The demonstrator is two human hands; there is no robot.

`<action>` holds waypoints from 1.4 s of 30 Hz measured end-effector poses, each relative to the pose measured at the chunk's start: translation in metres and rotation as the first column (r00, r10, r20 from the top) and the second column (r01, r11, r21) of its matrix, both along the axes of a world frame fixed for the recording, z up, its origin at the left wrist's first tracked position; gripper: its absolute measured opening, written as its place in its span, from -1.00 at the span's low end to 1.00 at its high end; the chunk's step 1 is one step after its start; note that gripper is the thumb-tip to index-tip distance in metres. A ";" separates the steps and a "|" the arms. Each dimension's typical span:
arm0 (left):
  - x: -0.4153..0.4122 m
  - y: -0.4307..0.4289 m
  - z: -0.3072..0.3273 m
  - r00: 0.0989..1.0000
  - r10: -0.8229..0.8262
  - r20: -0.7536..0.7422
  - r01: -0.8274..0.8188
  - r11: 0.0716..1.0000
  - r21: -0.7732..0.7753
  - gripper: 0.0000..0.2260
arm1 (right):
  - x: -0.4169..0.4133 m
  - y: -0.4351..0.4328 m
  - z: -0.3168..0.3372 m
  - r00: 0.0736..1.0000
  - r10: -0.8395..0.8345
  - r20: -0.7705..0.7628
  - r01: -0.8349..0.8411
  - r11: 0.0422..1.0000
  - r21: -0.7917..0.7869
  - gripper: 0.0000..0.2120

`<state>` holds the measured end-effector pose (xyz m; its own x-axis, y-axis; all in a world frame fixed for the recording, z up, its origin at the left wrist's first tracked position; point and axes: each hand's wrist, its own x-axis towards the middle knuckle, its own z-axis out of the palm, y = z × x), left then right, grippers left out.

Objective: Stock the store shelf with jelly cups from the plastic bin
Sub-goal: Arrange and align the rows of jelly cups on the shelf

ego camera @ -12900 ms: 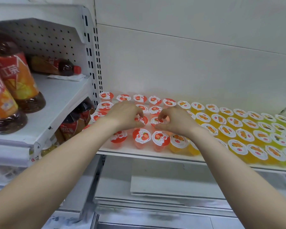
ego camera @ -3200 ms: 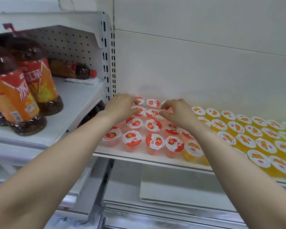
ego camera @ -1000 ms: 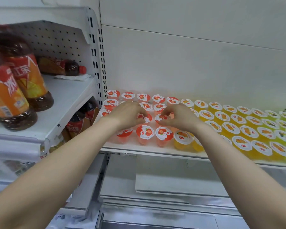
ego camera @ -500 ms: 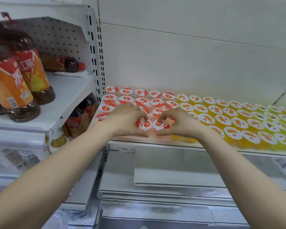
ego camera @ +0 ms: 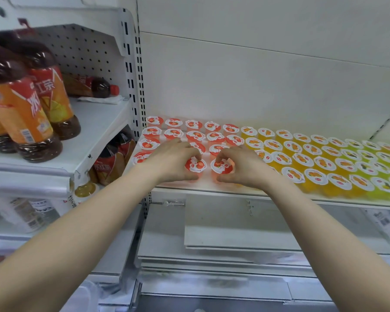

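Hands [ego camera: 175, 164] moved forward, fingers [ego camera: 192, 153] gripping front cups [ego camera: 195, 165]

Gripping one red-lidded jelly cup [ego camera: 195, 165] with the left hand [ego camera: 175, 163] and the neighbouring cup [ego camera: 221, 167] just to its right with the right hand [ego camera: 242, 168], both in the near row of the white shelf [ego camera: 208, 188], fingers curled over the lids and thumbs on the near side. Surrounded far and left by more red cups [ego camera: 214, 127] in tight rows, followed rightward by orange cups [ego camera: 302, 159] and then green cups [ego camera: 385, 188] at the right end. Flanked at left by a side shelf [ego camera: 95, 131] holding upright tea bottles [ego camera: 23, 115] with orange labels and, farther back, one lying bottle [ego camera: 92, 86] on its side.
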<state>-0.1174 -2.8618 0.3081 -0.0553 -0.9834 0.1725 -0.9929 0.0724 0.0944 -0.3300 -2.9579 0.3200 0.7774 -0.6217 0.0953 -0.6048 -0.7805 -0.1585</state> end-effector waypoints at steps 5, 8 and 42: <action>-0.001 0.007 0.010 1.000 0.004 0.021 -0.005 1.000 0.024 -0.54 | -0.005 -0.001 0.011 0.996 0.041 -0.077 -0.044 0.998 -0.040 -0.63; -0.005 0.014 0.017 0.998 0.020 0.065 -0.020 1.000 0.009 -0.56 | -0.008 0.000 0.016 0.994 0.041 -0.105 -0.058 0.985 -0.162 -0.57; -0.048 0.424 -0.125 0.316 0.903 -0.291 -0.940 0.340 0.035 -0.70 | 0.099 0.251 -0.109 0.643 0.761 -0.086 -0.763 0.627 -0.156 -0.57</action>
